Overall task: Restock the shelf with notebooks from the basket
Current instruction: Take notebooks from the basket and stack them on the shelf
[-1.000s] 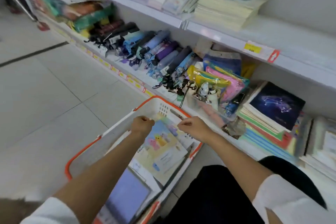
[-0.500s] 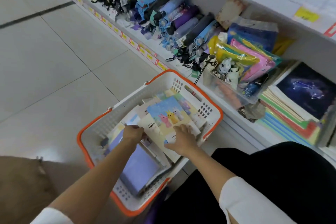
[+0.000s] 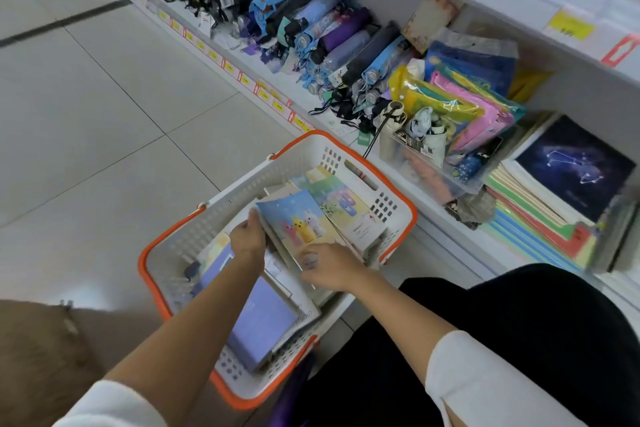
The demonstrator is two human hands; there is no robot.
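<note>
A white basket with an orange rim (image 3: 412, 215) stands on the floor by the bottom shelf (image 3: 446, 222), holding several notebooks. On top lies a stack with a blue cartoon-animal cover (image 3: 298, 218), tilted up. My left hand (image 3: 247, 239) grips its left edge. At the stack's near right corner my right hand (image 3: 327, 267) holds it, thumb on the cover. A lilac notebook (image 3: 263, 322) lies flat lower in the basket. A pile of notebooks with a dark constellation cover (image 3: 571, 166) sits on the shelf at right.
Folded umbrellas (image 3: 322, 28) fill the shelf's left part. A clear bin with colourful plastic folders (image 3: 457, 114) stands between them and the notebook pile. An upper shelf with price tags (image 3: 568, 24) overhangs. Tiled floor (image 3: 104, 114) spreads to the left; my dark-clothed knee (image 3: 519, 322) is at right.
Both hands moved from the basket's far rim down onto the cartoon-cover stack and took hold of it. Its left edge has risen. The view tilted down toward the basket.
</note>
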